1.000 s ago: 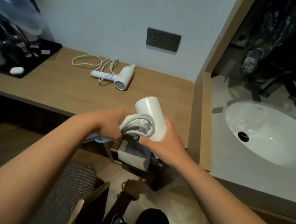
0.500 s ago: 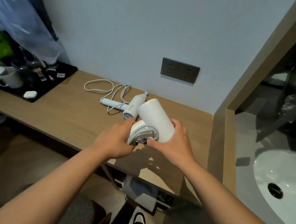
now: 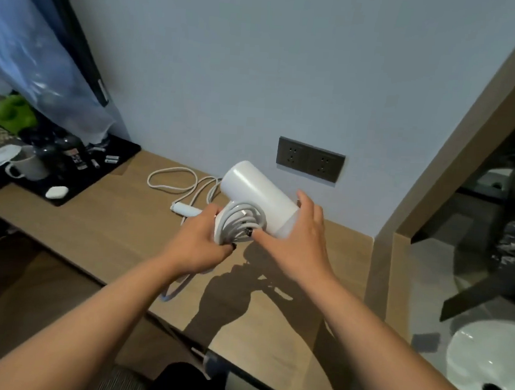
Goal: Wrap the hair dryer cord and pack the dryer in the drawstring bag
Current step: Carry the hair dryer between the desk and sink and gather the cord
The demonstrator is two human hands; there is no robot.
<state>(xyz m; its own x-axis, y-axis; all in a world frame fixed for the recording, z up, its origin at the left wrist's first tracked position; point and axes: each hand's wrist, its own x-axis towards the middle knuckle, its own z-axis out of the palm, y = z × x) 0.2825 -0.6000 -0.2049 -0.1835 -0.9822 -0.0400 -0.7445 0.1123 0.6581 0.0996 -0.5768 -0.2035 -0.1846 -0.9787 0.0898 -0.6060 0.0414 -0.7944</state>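
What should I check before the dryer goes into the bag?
1. Dryer held: ok, right hand grips the barrel.
2. Cord coil secured: ok, wound round the handle, left hand grips it.
3. Cord fully wrapped: not ok, a loose length hangs below the left hand.
4. Plug tucked: cannot tell.
5. Drawstring bag ready: cannot tell, none in view.
6. Second dryer on the desk: not ok, its cord lies unwrapped.
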